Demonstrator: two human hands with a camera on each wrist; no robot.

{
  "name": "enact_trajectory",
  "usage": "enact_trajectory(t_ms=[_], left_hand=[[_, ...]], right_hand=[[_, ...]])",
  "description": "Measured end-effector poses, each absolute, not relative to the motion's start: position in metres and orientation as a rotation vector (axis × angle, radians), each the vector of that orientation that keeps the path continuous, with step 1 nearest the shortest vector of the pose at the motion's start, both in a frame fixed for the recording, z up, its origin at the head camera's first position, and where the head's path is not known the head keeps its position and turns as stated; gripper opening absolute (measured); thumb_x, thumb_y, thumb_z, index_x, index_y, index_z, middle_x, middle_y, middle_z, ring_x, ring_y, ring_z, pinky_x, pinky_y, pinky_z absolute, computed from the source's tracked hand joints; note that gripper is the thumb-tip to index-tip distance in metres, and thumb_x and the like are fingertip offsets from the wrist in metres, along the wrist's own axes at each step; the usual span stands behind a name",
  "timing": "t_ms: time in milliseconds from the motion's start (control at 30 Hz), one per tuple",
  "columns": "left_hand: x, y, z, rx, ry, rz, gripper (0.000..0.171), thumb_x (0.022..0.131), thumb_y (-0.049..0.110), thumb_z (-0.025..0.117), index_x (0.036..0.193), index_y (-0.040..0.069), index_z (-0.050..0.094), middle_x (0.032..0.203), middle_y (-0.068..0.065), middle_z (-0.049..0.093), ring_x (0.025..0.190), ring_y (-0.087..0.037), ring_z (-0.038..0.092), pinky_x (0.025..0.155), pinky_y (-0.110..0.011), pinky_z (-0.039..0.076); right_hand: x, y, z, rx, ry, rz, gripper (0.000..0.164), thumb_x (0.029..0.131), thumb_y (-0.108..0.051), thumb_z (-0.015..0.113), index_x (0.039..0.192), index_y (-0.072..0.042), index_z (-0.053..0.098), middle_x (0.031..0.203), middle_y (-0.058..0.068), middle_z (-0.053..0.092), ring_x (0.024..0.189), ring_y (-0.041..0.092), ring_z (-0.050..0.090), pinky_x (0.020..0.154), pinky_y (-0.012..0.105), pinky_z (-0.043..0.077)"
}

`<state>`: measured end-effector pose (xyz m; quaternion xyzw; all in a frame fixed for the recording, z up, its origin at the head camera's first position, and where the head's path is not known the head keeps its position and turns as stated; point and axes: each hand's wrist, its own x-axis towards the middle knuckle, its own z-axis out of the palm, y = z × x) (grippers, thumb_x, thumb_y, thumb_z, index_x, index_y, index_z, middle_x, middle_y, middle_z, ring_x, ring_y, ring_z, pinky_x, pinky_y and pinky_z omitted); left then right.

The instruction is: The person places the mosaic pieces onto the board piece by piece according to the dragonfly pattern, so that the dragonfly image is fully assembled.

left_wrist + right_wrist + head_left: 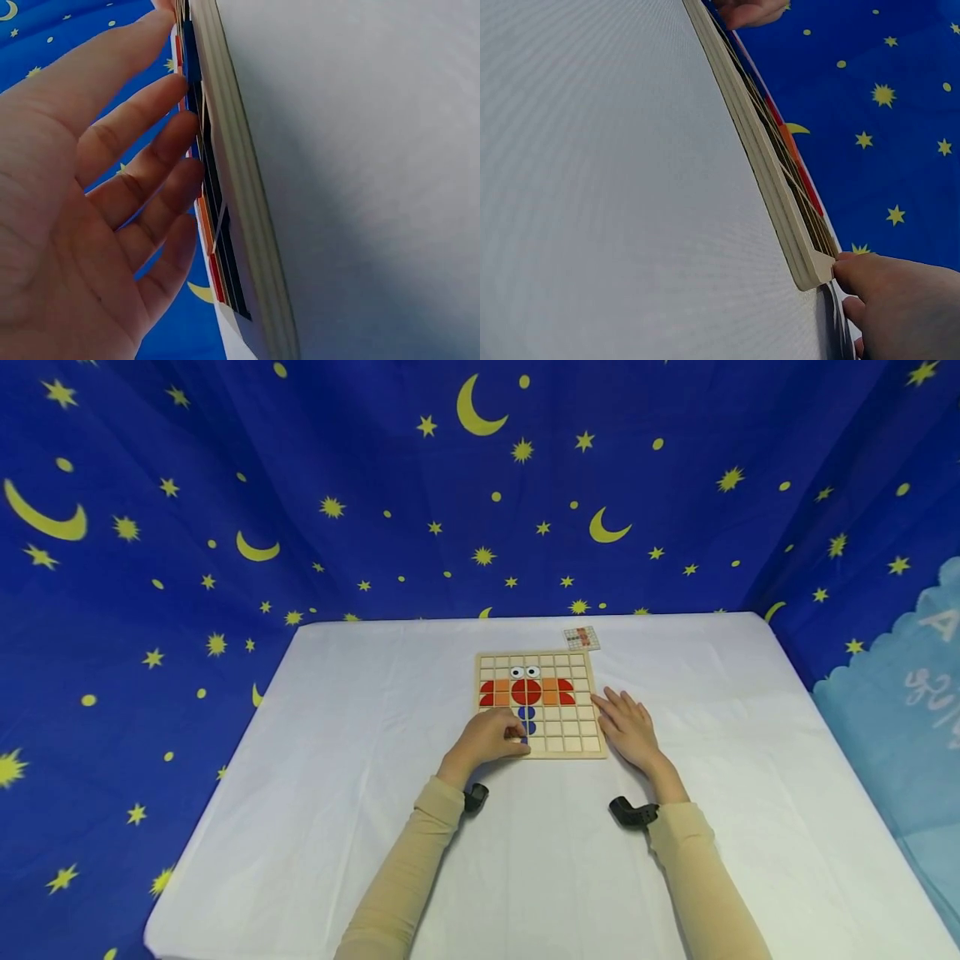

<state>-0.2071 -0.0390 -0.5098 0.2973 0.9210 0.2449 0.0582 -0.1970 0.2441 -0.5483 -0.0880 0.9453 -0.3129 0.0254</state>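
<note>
A square wooden grid board [562, 744] lies on the table with coloured pieces in its cells. My left hand [487, 737] reaches over its lower left part, the fingertips down at the blue pieces [527, 720]. In the left wrist view, the fingers of the left hand [135, 165] are gently bent, and thumb and forefinger stand apart with dark blue showing between them. My right hand [632, 731] lies beside the board's right edge, fingers stretched out. Seen from the right wrist, the thumb of that right hand [900, 300] touches the board's near corner [814, 271].
Two eye pieces [525, 672], a red circle [526, 692], orange squares [550, 692] and red curved pieces [566, 692] fill the upper rows. Behind the board lies a small pattern card [582, 638]. A white cloth covers the table [360, 735]; a blue starry curtain [405, 468] hangs behind.
</note>
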Motion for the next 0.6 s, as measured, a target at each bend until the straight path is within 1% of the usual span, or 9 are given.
enact_trajectory(t_ms=[167, 333, 467, 600], left_hand=[[-0.206, -0.049, -0.512, 0.897, 2.787, 0.847, 0.020, 0.081, 0.032, 0.075, 0.095, 0.018, 0.075, 0.088, 0.003, 0.062, 0.078, -0.008, 0.051, 0.071, -0.023, 0.042], [-0.205, -0.066, -0.511, 0.835, 2.810, 0.988, 0.021, 0.083, 0.025, 0.073, 0.100, 0.012, 0.074, 0.088, -0.003, 0.062, 0.078, -0.014, 0.053, 0.069, -0.025, 0.044], [-0.206, -0.080, -0.510, 0.765, 2.796, 1.041, 0.022, 0.084, 0.023, 0.072, 0.101, 0.010, 0.074, 0.089, -0.002, 0.065, 0.079, -0.014, 0.057, 0.072, -0.027, 0.047], [-0.205, -0.095, -0.508, 0.706, 2.779, 1.047, 0.022, 0.084, 0.022, 0.073, 0.102, 0.009, 0.074, 0.089, 0.000, 0.066, 0.082, -0.012, 0.059, 0.078, -0.029, 0.050]], right_hand=[[-0.197, 0.243, -0.549, -0.280, 2.922, -0.967, 0.047, 0.102, -0.025, 0.038, 0.147, -0.012, 0.035, 0.157, 0.018, 0.021, 0.146, 0.042, 0.008, 0.116, 0.059, 0.000], [-0.197, 0.243, -0.550, -0.279, 2.921, -0.972, 0.048, 0.102, -0.026, 0.038, 0.148, -0.013, 0.035, 0.158, 0.018, 0.020, 0.146, 0.041, 0.007, 0.116, 0.059, -0.001], [-0.197, 0.245, -0.550, -0.282, 2.931, -0.963, 0.048, 0.102, -0.026, 0.038, 0.148, -0.013, 0.034, 0.157, 0.018, 0.020, 0.146, 0.042, 0.007, 0.115, 0.059, -0.001], [-0.197, 0.245, -0.550, -0.284, 2.931, -0.959, 0.048, 0.102, -0.026, 0.038, 0.148, -0.013, 0.034, 0.157, 0.018, 0.020, 0.146, 0.042, 0.007, 0.115, 0.059, -0.001]])
